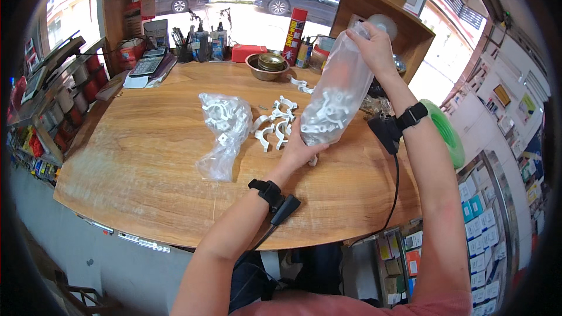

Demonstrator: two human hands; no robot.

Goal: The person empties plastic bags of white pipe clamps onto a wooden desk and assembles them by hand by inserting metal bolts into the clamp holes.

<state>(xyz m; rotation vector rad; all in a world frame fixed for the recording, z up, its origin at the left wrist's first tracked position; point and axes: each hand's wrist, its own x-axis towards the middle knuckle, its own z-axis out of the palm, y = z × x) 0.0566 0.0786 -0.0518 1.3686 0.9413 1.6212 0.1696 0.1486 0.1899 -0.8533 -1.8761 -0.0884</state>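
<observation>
Bag: clear plastic bag of white plastic pipe clips [336,96], held upright and tilted above the wooden bench [146,164]
Right hand [374,47]: grip closed around the bag's gathered top
Left hand [301,149]: cupped under the bag's filled bottom, fingers wrapped on it
Loose clips: white plastic pipe clips [275,123] scattered on the bench just left of the bag
Second bag: another clear bag of white clips [222,126] lying on the bench, further left
Behind: metal bowl [266,65], red spray can [295,35], calculator [147,63]

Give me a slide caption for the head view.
Both hands lift a clear bag of white clips above a wooden counter.
</observation>
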